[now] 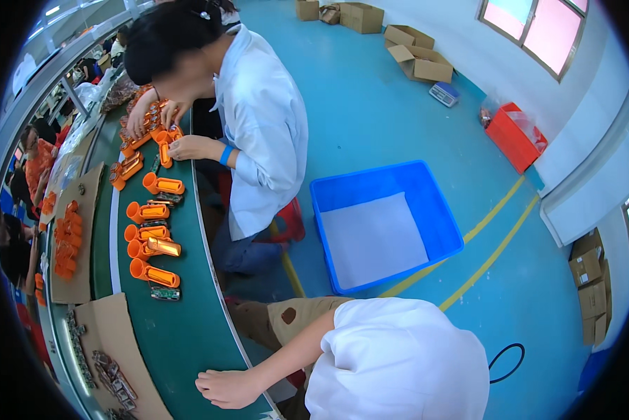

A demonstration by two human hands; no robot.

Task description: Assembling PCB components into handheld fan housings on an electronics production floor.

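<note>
My right hand [230, 388] rests palm down on the green work surface [167, 343] near its edge, fingers loosely bent. Nothing shows in it. My left hand is out of view. Beyond my right hand stands a row of orange plastic housings, each with a round tube beside a long slot; the nearest housing [153, 271] lies against a small green circuit board [165, 293]. Another housing [162, 246] has a shiny orange piece on it. Farther up, a co-worker's hands [181, 147] handle similar orange housings.
Cardboard [115, 329] at the left carries metal-and-board parts [115, 378]. More orange pieces [68, 238] lie on another sheet. A blue bin [388, 224] stands on the floor to the right, with a red bin [516, 138], a scale [444, 94] and cartons [419, 56] farther off.
</note>
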